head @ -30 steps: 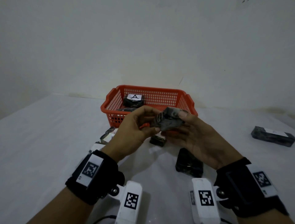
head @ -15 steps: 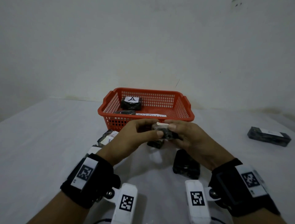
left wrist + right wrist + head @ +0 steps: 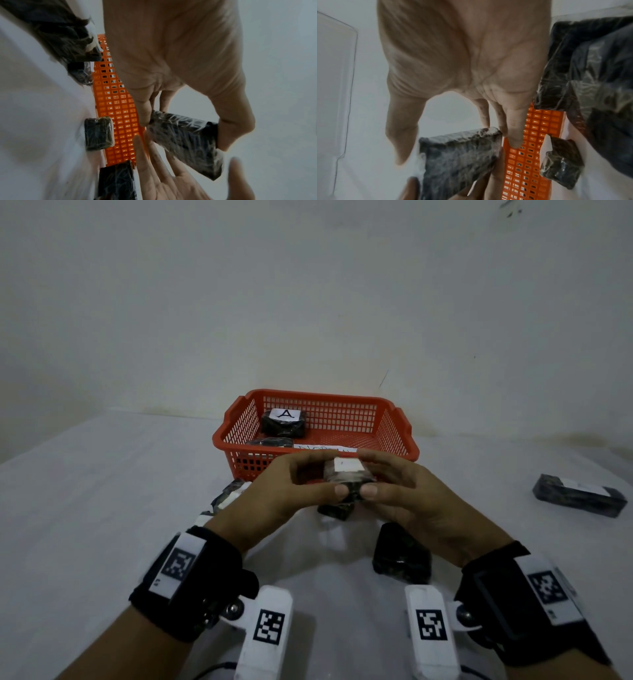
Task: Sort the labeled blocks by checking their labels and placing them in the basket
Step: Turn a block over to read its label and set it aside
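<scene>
A dark plastic-wrapped block (image 3: 346,478) with a white label turned upward is held in the air just in front of the orange basket (image 3: 399,436). My left hand (image 3: 334,474) pinches its left end between thumb and fingers, and my right hand (image 3: 366,474) pinches the right end the same way. I cannot read any writing on the label. The left wrist view shows the block (image 3: 185,138) between my left fingertips (image 3: 144,119). Its dark underside (image 3: 458,155) fills the lower right wrist view. A block labeled A (image 3: 283,422) lies inside the basket.
A second dark block (image 3: 270,442) and a white paper strip (image 3: 325,448) lie in the basket. On the white table, loose blocks sit below my hands (image 3: 337,510), near my right wrist (image 3: 400,556), behind my left hand (image 3: 229,494) and far right (image 3: 579,498).
Both hands have come down a little with the block and turned it, so its white label now faces up instead of its dark side.
</scene>
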`<state>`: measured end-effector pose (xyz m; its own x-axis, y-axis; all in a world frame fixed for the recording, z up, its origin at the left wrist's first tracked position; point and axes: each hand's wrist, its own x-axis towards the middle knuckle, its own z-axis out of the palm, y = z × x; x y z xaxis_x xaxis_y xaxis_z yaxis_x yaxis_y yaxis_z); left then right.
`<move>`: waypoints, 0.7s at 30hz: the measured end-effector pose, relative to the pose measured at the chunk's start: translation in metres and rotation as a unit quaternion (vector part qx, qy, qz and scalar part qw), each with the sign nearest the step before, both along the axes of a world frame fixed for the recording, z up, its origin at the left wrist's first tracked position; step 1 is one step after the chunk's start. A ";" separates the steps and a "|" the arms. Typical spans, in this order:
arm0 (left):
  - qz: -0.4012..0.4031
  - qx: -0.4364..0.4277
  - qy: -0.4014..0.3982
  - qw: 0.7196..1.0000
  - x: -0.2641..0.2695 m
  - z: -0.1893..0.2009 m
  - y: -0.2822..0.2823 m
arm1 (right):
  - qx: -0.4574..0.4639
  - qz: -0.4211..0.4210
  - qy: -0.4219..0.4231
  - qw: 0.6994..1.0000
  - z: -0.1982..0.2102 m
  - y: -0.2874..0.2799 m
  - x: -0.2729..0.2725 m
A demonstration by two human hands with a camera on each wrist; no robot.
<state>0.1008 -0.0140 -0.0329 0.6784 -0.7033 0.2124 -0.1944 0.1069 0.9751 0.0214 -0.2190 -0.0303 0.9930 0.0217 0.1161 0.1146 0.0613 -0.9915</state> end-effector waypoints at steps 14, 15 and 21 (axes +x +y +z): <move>0.129 -0.097 -0.005 0.987 -0.010 -0.003 -0.018 | -0.119 -0.119 -0.031 0.985 0.000 0.013 -0.001; 0.136 -0.104 -0.021 0.985 -0.009 -0.001 -0.016 | -0.129 -0.123 -0.042 0.983 0.000 0.013 -0.001; 0.121 -0.135 -0.071 0.981 -0.010 0.004 -0.009 | -0.073 -0.064 0.001 0.995 0.009 0.018 -0.005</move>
